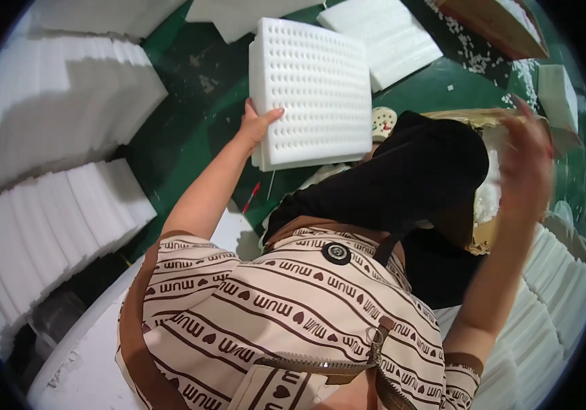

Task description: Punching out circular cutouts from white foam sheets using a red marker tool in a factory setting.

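Note:
My left hand (257,124) grips the lower left edge of a thick white foam block (313,89) dotted with rows of small holes, holding it up in front of me. My right hand (527,152) is raised at the right, blurred by motion, fingers spread and holding nothing. It hovers over a brown cardboard box (481,232) partly hidden by my dark lap. My patterned beige top fills the lower middle of the view.
Stacks of white foam sheets (54,225) line the left side, and more foam stacks (553,307) sit at the lower right. Loose foam slabs (385,37) lie on the green floor (190,102) ahead. A red pen (250,197) lies near my left arm.

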Motion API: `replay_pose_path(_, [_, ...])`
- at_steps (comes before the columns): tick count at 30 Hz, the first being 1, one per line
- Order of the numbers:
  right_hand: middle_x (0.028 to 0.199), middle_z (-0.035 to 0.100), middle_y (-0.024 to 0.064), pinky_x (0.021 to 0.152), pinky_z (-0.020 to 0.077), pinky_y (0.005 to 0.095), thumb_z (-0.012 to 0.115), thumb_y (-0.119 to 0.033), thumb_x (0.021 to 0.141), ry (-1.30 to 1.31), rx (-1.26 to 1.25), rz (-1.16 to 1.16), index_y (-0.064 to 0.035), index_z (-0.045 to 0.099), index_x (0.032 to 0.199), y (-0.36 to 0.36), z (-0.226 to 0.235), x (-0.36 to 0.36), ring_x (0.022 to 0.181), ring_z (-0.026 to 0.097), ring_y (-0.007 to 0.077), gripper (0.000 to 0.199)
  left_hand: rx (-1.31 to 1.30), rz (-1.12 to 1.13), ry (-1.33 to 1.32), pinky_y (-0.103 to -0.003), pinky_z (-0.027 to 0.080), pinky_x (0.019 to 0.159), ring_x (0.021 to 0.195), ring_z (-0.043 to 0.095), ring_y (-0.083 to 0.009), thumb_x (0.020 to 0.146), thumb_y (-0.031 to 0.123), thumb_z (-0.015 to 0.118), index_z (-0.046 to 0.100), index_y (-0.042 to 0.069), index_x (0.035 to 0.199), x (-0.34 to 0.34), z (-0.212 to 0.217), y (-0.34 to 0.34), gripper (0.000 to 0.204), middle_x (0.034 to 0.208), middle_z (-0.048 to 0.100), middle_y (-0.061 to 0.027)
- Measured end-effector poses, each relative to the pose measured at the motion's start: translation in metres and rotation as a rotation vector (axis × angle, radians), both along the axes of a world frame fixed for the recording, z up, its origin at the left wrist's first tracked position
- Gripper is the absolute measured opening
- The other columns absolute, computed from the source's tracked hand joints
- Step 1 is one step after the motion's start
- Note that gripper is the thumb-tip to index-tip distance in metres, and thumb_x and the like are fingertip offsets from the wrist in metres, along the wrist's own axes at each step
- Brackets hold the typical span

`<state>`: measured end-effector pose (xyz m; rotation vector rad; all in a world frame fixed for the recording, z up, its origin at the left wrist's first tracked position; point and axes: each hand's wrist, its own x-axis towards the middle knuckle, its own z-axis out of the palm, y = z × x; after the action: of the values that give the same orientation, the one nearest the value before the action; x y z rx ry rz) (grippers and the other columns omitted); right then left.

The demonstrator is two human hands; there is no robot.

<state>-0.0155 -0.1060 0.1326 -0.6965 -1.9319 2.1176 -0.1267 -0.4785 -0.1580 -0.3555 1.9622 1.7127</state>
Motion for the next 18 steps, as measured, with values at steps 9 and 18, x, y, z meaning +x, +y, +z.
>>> replay_pose_path(9, [0.085, 0.054, 0.0119, 0.05, 0.0412, 0.0282, 0.055, -0.031, 0.086, -0.48, -0.054, 0.201, 0.0009, 0.052, 0.112, -0.13, -0.207, -0.085, 0.065, 0.057, 0.0217, 0.041, -0.676, -0.083, 0.21, -0.043, 0.046, 0.086, 0.104, 0.053, -0.0365, 0.074, 0.04, 0.071, 0.022, 0.003, 0.137, 0.021, 0.048, 0.095, 0.088, 0.127, 0.037, -0.0285])
replay_pose_path(18, [0.088, 0.061, 0.014, 0.069, 0.047, 0.0311, 0.063, -0.034, 0.081, -0.313, 0.155, 0.14, 0.0027, 0.057, 0.103, -0.099, -0.191, -0.076, 0.071, 0.058, 0.0233, 0.043, 0.299, -0.021, -0.168, -0.032, 0.051, 0.075, 0.087, 0.061, -0.0274, 0.078, 0.036, 0.069, 0.039, -0.008, 0.126, -0.019, 0.077, 0.099, 0.072, 0.11, 0.056, -0.0251])
